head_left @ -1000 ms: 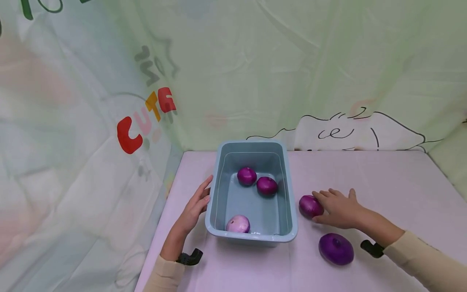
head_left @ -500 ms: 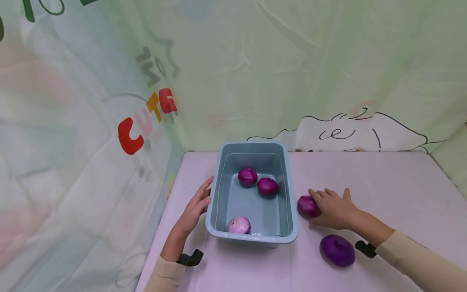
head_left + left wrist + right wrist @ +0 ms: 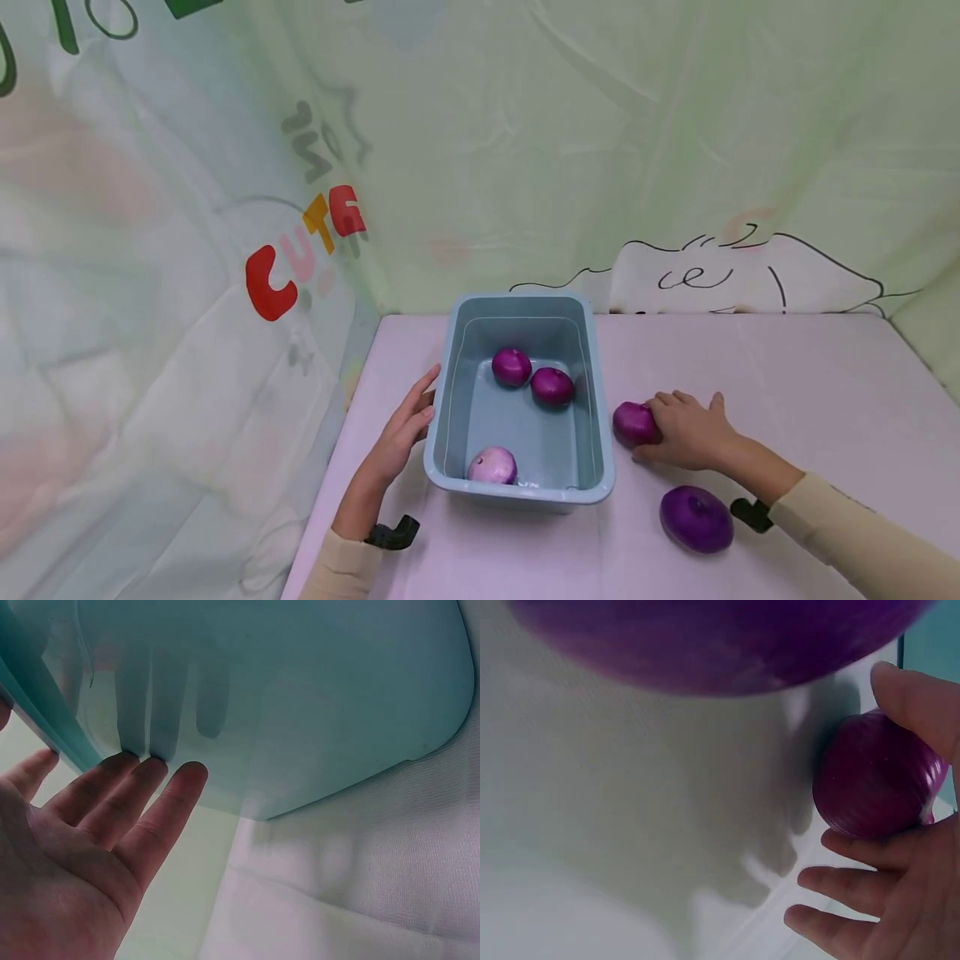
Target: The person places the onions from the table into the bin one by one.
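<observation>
A blue plastic tub (image 3: 525,493) stands mid-table, with two dark red onions (image 3: 512,367) toward its far end and a paler purple onion (image 3: 492,465) near its front wall. My left hand (image 3: 399,433) is at the tub's left side; in the left wrist view its straight fingertips (image 3: 193,774) touch the wall. On the table right of the tub, my right hand (image 3: 690,433) holds another red onion (image 3: 634,423) between thumb and forefinger. The right wrist view shows the thumb on one side of this onion (image 3: 874,776) and the other fingers spread.
A larger, flatter deep-purple onion (image 3: 697,519) lies on the table just in front of the right hand, close to the wrist camera. Printed fabric walls (image 3: 480,167) enclose the table's back and left. The tabletop (image 3: 810,400) has a pale pinkish cloth.
The red onion by the right hand has shifted slightly left toward the tub, with the hand following. The fingers have drawn in on the onion's right side. The left hand stays put.
</observation>
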{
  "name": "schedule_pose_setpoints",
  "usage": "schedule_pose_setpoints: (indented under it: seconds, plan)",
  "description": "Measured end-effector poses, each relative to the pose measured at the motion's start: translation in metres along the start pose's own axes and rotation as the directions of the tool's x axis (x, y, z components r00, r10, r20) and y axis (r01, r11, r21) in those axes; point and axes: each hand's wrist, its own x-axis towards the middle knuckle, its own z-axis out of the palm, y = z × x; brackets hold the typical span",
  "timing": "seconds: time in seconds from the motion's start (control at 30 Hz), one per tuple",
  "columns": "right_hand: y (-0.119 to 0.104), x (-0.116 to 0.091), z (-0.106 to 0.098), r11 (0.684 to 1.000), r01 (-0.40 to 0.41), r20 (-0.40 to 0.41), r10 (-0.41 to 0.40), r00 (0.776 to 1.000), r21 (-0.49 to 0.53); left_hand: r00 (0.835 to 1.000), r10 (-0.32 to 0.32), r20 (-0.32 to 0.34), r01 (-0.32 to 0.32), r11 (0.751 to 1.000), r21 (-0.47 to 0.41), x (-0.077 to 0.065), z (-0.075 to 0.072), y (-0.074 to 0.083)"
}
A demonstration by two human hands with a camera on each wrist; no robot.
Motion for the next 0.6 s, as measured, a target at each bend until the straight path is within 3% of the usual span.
schedule_pose_setpoints:
  seconds: [0.37,0.6]
  plan:
    - [0.002,0.001,0.002,0.995,-0.086,0.015,0.085,0.996,0.054,1.0,0.007,0.0,-0.007,1.0,-0.003,-0.001,0.0,0.0]
    - [0.01,0.005,0.0,0.971,-0.12,0.08,0.105,0.991,0.209,1.0,0.009,0.001,-0.009,1.0,0.0,-0.001,0.0,-0.001]
